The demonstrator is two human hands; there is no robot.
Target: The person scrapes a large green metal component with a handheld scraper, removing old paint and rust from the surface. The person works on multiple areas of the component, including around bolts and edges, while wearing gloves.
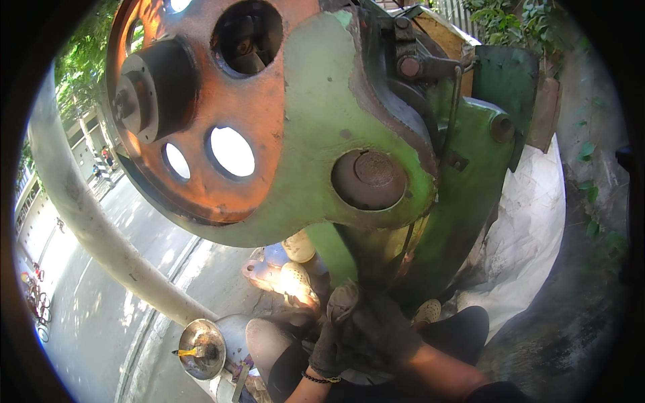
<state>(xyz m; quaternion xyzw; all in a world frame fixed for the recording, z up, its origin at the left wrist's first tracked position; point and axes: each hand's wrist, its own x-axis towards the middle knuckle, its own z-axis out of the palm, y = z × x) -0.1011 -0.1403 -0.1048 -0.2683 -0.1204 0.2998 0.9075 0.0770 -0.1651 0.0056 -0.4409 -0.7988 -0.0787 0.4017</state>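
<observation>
Low in the middle, both my hands are close together in dark work gloves, in front of my lap. My left hand (pixel 327 352), with a dark beaded bracelet at the wrist, is closed. A crumpled greyish lump (pixel 344 302) shows at its top; I cannot tell whether it is a rag or part of the glove. My right hand (pixel 390 329) lies against the left one, its fingers lost in shadow. Just beyond the hands rises a big green metal machine (pixel 316 121) with worn, chipped paint. It carries a large orange wheel (pixel 201 101) with round holes and a dark hub.
A round metal bowl (pixel 203 349) holding a yellow-handled tool (pixel 188 352) sits at the lower left. A thick pale pipe (pixel 101 221) curves along the left, with the street (pixel 144 269) beyond. White sheeting (pixel 531 228) and a grey wall (pixel 598 114) stand right. Perforated yellowish shoes (pixel 295 279) show below the machine.
</observation>
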